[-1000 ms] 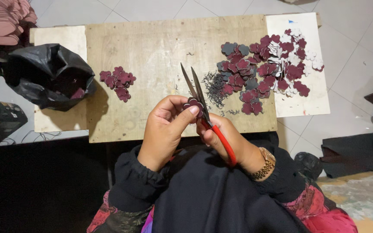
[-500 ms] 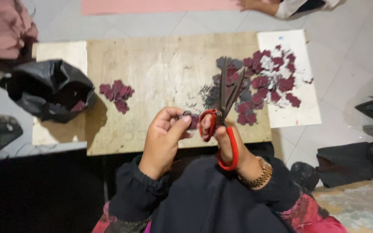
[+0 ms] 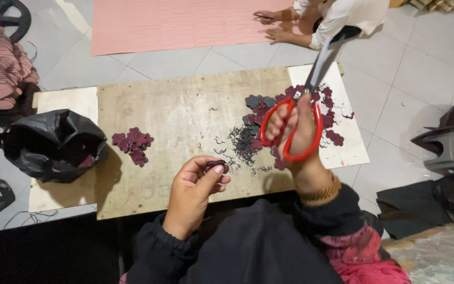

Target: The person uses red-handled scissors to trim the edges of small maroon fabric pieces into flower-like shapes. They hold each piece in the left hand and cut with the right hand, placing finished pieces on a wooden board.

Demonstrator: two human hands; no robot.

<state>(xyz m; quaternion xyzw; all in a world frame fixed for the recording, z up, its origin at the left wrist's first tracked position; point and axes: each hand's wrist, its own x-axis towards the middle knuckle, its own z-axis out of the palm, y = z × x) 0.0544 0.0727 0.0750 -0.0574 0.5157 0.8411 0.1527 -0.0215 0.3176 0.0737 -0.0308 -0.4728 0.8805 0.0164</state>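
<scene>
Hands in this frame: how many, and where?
4. Left hand pinches a maroon piece; right hand holds red scissors; another person's two hands rest on the pink sheet.

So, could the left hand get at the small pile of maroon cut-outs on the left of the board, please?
Probably yes: the left hand is over the wooden board, and bare wood lies between it and the small pile of maroon cut-outs. Its fingers already pinch one dark cut-out piece, though.
</scene>
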